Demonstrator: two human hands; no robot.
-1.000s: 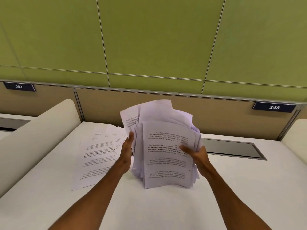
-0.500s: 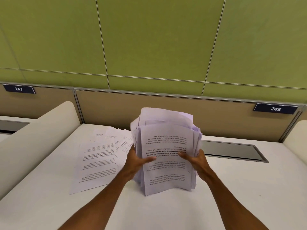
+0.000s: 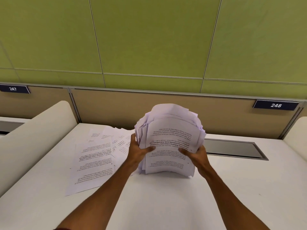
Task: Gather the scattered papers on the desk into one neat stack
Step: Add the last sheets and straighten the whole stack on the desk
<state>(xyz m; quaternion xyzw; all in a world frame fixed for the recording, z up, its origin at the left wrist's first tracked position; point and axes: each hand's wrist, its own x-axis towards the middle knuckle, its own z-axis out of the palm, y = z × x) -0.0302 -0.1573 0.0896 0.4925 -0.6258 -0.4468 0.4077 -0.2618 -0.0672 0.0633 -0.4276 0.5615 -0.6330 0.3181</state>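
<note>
A thick bundle of printed white papers [image 3: 171, 138] stands on its lower edge on the white desk [image 3: 166, 201], tops uneven and curling toward me. My left hand [image 3: 138, 151] clasps its left side, thumb across the front sheet. My right hand [image 3: 195, 154] clasps the right side the same way. Several loose printed sheets [image 3: 94, 161] lie flat and overlapping on the desk to the left of the bundle, fanned toward the back.
A cream curved divider [image 3: 33, 138] borders the desk on the left, another [image 3: 297, 135] on the right. A grey recessed cable tray [image 3: 232, 149] lies behind the bundle. A tan back panel carries the label 248 [image 3: 275, 105].
The spread top edges of the bundle have come together and dropped lower. Both hands moved inward onto the bundle's sides, thumbs now on the front sheet.
</note>
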